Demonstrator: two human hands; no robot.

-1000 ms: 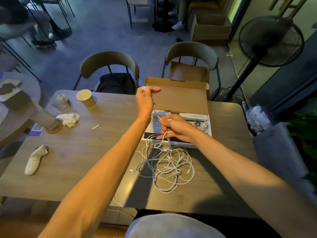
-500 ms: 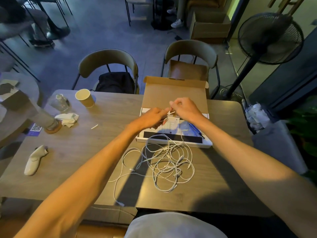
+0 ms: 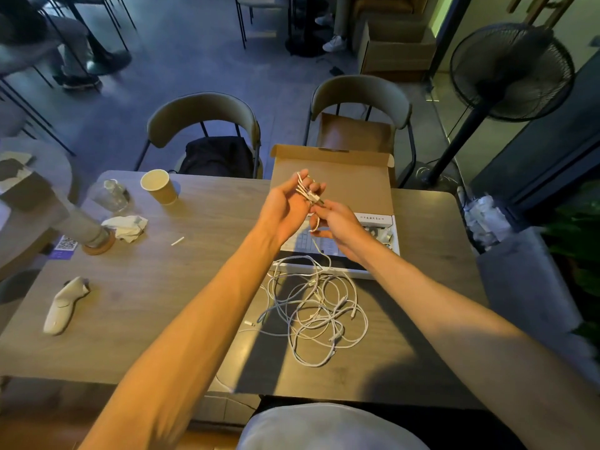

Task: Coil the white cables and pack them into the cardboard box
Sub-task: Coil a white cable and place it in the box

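Coiling is under way: left hand (image 3: 287,203) grips white cable loops (image 3: 305,190); right hand (image 3: 337,227) pinches the strand, feeding the next wrap.

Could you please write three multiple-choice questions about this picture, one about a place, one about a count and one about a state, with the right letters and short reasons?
1. Where does the loose tangle of white cables lie?
A. on the grey wooden table, in front of the flat cardboard box
B. inside the box
C. on a chair

2. How many tan paper cups stand on the table?
A. none
B. one
C. three

3. In what state is the flat cardboard box?
A. taped shut
C. crushed flat
B. open, with its lid flap raised

Answers:
1 A: the tangle rests on the grey wooden table, nearer the person than the box.
2 B: one tan paper cup stands at the far left side.
3 B: the brown flap stands up behind the left hand and right hand, which hold a small cable bundle.
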